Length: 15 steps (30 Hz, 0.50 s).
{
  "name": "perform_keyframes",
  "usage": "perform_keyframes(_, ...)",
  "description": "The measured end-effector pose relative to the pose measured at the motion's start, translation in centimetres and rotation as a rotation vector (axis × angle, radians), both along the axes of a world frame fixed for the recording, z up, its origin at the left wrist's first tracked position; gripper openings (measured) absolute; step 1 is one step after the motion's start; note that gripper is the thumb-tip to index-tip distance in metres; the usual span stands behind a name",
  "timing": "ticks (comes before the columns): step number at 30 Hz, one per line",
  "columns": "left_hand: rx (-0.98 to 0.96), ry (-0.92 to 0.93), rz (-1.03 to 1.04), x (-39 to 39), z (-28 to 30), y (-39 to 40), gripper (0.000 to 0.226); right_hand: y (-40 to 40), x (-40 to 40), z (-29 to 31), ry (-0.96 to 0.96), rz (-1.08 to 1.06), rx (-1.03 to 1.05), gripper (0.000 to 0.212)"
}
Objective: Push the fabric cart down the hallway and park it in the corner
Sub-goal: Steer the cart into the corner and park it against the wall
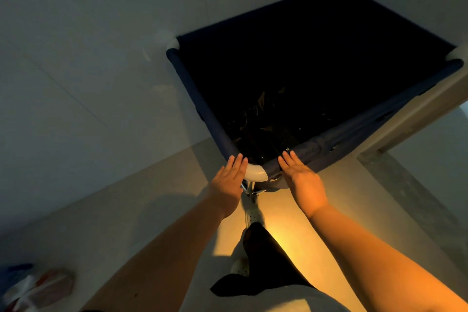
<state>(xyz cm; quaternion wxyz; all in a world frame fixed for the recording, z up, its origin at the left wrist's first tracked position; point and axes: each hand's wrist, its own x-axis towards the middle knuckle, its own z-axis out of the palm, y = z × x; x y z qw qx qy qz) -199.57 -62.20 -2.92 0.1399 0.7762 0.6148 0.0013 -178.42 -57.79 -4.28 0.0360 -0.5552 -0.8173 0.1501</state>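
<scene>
Left hand (228, 182) and right hand (302, 180) lie flat, fingers extended, against the fabric cart (197, 99) rim beside its white corner joint (257, 172); neither grips.

**A:** What do I have on, from my headcam?

**B:** My 2 forearms are bare, no sleeves to the frame edge, and my left hand (229, 181) and right hand (304, 182) wear no gloves, rings or watch.

**A:** Below the hands?

**B:** 1 dark trouser leg (266, 256), loose at the hem, and white shoes (254, 215) dotted with small holes. Nearest me, a pale grey shirt hem (291, 301).
</scene>
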Motion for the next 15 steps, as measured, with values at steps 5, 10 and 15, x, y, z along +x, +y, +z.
perform_keyframes(5, 0.015, -0.002, 0.005, 0.0, -0.2, 0.0, 0.066, 0.2, 0.1, -0.1, -0.006, 0.002, 0.007, 0.071)
perform_keyframes(10, -0.031, 0.02, -0.009, -0.1, 0.1, 0.3, 0.064, 0.2, 0.0, 0.5, -0.04, -0.003, -0.013, 0.069)
perform_keyframes(15, -0.141, 0.122, -0.097, -0.7, 2.1, 1.7, 0.061, 1.5, -0.8, 3.0, -0.162, 0.086, -0.119, 0.056)
